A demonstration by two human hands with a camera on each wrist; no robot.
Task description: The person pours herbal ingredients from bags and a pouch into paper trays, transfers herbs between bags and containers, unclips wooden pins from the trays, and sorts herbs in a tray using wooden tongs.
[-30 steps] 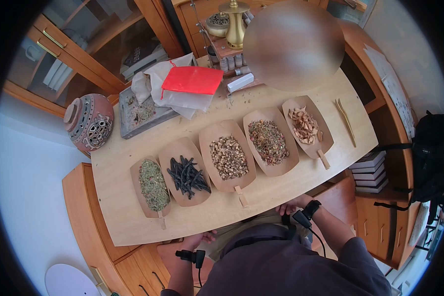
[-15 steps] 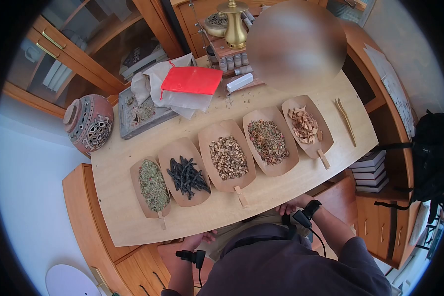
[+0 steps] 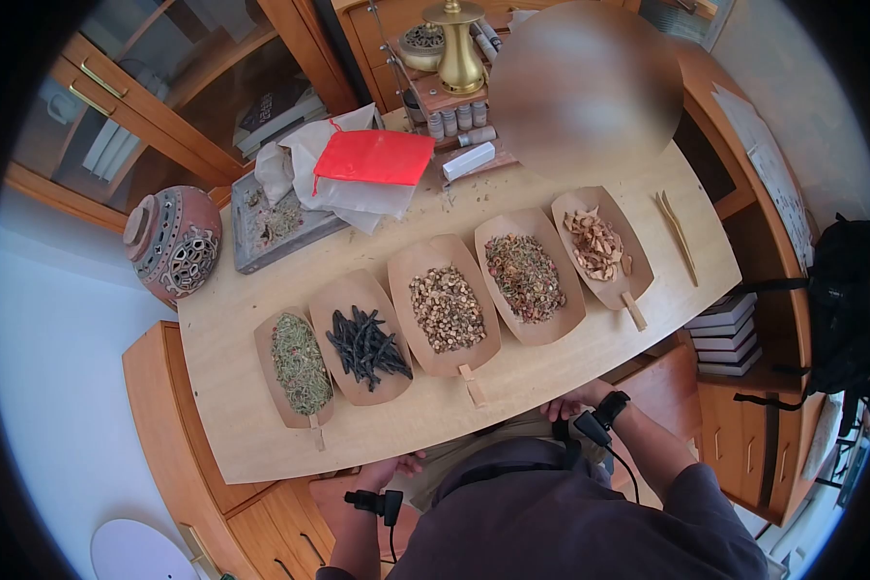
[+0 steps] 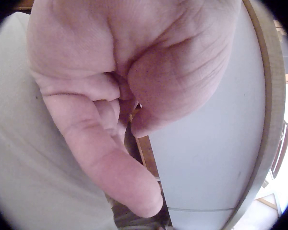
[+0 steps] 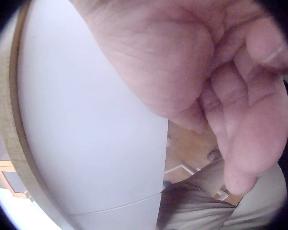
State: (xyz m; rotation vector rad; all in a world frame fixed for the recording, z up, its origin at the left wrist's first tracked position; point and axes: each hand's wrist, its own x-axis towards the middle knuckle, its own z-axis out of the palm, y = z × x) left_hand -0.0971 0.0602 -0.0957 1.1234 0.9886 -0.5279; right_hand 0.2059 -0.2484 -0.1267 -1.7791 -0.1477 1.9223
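Observation:
My left hand [image 3: 389,471] rests at the lap under the table's front edge, its fingers loosely bent with nothing in them. In the left wrist view that hand [image 4: 134,67] shows its palm beside a pale trouser leg [image 4: 43,143]. The right hand [image 3: 578,398] lies likewise by the lap on the other side, and its palm [image 5: 182,57] is bare in the right wrist view. On the table, paper trays hold green dried herb [image 3: 301,362], black wrinkled strips [image 3: 365,348], chopped beige pieces [image 3: 447,309], a mixed herb blend [image 3: 525,278] and tan slices [image 3: 594,244].
Brass tweezers [image 3: 678,239] lie at the table's right. A grey tray [image 3: 290,234] with white bags and a red pouch [image 3: 375,158] stands back left, near a pierced clay pot [image 3: 174,242]. Behind are a brass stand [image 3: 461,63], small jars and a white box [image 3: 469,161].
The blurred round patch at the back of the table has drifted slightly right. Both hands and the trays stay where they were.

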